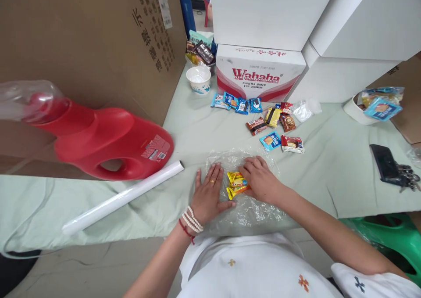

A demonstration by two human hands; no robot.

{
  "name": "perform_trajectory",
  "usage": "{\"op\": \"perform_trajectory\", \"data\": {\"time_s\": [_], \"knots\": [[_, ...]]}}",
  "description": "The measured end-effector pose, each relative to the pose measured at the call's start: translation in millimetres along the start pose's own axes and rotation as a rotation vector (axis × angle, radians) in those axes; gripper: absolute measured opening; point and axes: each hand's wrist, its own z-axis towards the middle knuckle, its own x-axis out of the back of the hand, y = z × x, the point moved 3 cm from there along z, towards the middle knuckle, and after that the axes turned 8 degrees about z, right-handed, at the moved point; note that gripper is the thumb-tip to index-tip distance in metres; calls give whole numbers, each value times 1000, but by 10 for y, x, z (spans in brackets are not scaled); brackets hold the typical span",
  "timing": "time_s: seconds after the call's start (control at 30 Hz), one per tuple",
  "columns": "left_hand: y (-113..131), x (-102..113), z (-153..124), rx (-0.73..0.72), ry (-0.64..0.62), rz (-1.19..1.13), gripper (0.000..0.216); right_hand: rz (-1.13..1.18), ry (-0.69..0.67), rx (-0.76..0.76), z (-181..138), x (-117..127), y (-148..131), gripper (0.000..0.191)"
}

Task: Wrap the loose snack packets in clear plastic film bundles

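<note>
A clear plastic bag [250, 210] lies flat on the pale green cloth in front of me. Inside or under the film sit two yellow snack packets [236, 184]. My left hand [208, 195] lies flat on the bag's left part, fingers stretched out, a ring on one finger and bead bracelets at the wrist. My right hand [261, 179] rests on the bag just right of the packets, fingers curved down and touching the film beside them.
Several small snack packets [263, 122] lie scattered beyond the bag. A red detergent jug [112, 142] and a white roll [123, 197] lie at left. A Wahaha box [259, 72], a paper bowl [198, 79], white boxes and a phone with keys [390, 164] surround the area.
</note>
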Motion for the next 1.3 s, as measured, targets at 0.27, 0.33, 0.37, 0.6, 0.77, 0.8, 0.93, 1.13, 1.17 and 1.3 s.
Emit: {"op": "perform_trajectory", "data": {"time_s": [0.27,0.33,0.37,0.6,0.77,0.8,0.93,1.13,1.17,1.3], "knots": [[-11,-3,-11,14,-42,-17,110,-29,32,37,-159,-99,-48,74],[-20,-19,-13,11,-47,-21,110,-42,8,-2,-134,-140,-62,79],[-24,-29,-13,8,-51,-22,110,-41,-4,-13,-116,-156,-75,81],[-62,125,-139,-32,5,-21,114,123,73,19,-371,0,-66,85],[-125,390,-564,-246,102,-138,84,308,171,12,-1243,-67,67,62],[-123,386,-653,-317,70,-163,79,331,160,-4,-1395,-152,94,60],[-112,249,-848,-405,-19,-216,46,368,164,-34,-1677,-455,205,33],[-197,341,-564,-211,-74,-499,24,622,177,16,-1392,-155,387,24],[-230,393,-472,-177,-68,-557,25,646,177,2,-1316,-53,426,25],[-392,463,-77,43,-14,-560,32,630,195,-155,-981,189,644,31]]}}
